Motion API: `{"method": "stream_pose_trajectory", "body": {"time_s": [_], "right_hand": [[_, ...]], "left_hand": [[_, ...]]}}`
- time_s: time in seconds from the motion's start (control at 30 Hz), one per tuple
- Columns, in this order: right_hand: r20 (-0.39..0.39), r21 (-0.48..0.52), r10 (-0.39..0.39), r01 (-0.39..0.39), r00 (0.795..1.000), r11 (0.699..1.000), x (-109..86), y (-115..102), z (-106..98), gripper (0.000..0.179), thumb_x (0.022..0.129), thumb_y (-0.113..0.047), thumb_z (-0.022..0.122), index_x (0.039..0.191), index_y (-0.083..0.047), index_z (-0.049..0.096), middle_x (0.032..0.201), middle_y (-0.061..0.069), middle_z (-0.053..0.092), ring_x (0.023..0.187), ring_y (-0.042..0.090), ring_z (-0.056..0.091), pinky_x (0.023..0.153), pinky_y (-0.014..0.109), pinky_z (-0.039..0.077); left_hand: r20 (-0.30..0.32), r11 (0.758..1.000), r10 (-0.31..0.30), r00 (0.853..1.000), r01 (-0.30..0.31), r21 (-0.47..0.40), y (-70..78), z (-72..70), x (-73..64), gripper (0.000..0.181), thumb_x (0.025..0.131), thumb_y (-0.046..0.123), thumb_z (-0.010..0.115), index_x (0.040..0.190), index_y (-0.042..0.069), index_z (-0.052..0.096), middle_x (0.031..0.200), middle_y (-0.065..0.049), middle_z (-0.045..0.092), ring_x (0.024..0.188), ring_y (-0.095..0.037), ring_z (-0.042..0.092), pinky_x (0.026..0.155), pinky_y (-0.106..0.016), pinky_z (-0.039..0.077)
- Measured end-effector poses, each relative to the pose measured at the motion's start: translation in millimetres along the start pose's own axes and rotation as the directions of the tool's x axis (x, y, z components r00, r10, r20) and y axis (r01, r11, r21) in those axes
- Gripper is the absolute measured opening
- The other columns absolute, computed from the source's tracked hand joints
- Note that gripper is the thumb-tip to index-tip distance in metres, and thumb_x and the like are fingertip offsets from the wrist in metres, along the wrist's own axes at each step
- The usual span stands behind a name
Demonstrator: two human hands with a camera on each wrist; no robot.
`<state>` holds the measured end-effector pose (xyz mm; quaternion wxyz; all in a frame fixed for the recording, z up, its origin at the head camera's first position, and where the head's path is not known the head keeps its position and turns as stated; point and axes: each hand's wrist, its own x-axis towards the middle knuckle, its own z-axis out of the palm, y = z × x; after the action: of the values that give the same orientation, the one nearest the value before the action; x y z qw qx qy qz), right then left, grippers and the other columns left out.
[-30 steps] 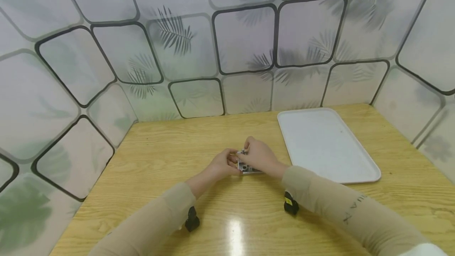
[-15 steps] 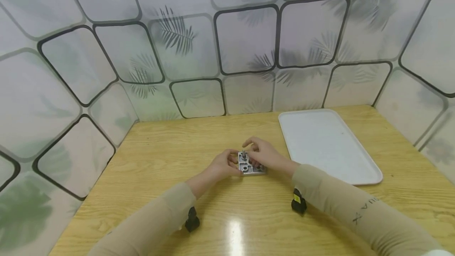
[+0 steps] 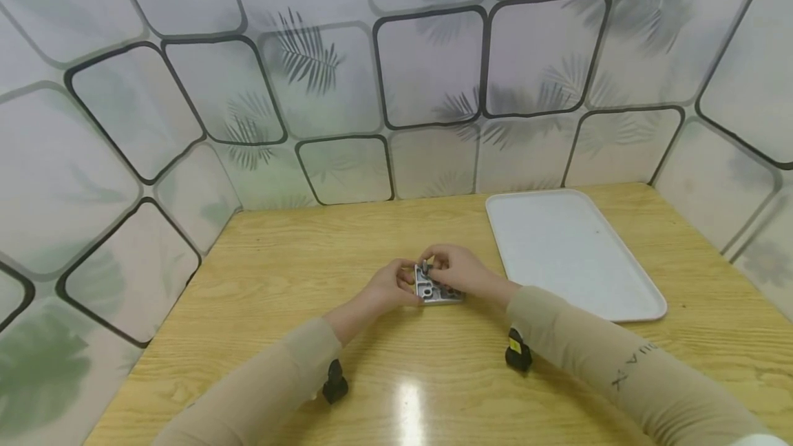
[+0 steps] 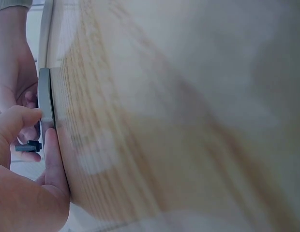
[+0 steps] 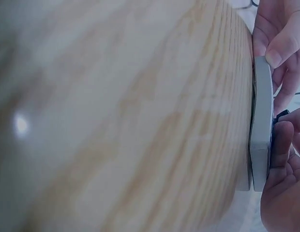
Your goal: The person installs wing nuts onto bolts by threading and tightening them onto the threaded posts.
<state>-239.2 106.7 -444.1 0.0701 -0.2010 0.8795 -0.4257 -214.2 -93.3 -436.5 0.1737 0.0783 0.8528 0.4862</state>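
Note:
A rectangular grey metal plate [image 3: 427,292] with recesses and round holes lies close over the wooden table. My left hand [image 3: 389,284] grips its left side; in the left wrist view the thumb and a finger of the left hand [image 4: 24,183] hold opposite edges of the plate [image 4: 45,96]. A small bolt [image 3: 425,267] stands upright at the plate's far left corner. My right hand [image 3: 464,271] pinches it between thumb and index finger, the other fingers curled over the plate's right part. The bolt [image 4: 28,146] shows a dark, wider base and a grey shaft.
A white tray [image 3: 570,253] lies on the wooden table [image 3: 297,246] to the right of the hands, near the right forearm. Patterned panels [image 3: 427,67] enclose the table at the back and sides.
My right hand first moved back a little from the bolt with its index finger raised, then returned, the finger coming down to the bolt. My left hand and the plate have stayed in place.

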Motion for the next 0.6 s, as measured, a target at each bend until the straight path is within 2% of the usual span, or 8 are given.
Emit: {"method": "stream_pose_trajectory", "body": {"time_s": [0.17,0.6], "right_hand": [[-0.014,-0.027,0.009,-0.009,1.000,1.000,2.9,0.6,1.2,0.022,0.092,-0.002,0.066,0.114,-0.004,0.072,0.076,0.001,0.063,0.059,0.008,0.052,0.057,0.023,0.043],[-0.044,-0.075,0.042,-0.045,0.998,0.996,2.5,-2.9,4.3,0.019,0.093,-0.005,0.070,0.113,-0.005,0.072,0.077,0.002,0.064,0.058,0.009,0.053,0.057,0.023,0.043]], "left_hand": [[-0.004,1.000,-0.001,1.000,0.001,0.004,0.6,0.2,-0.5,0.080,0.081,-0.002,0.085,0.152,0.002,0.050,0.122,-0.015,0.065,0.100,-0.020,0.067,0.079,-0.025,0.055],[-0.008,1.000,0.004,1.000,-0.004,0.011,-2.0,0.6,1.8,0.080,0.081,-0.001,0.086,0.152,0.003,0.051,0.120,-0.013,0.065,0.099,-0.019,0.066,0.079,-0.024,0.053]]}}
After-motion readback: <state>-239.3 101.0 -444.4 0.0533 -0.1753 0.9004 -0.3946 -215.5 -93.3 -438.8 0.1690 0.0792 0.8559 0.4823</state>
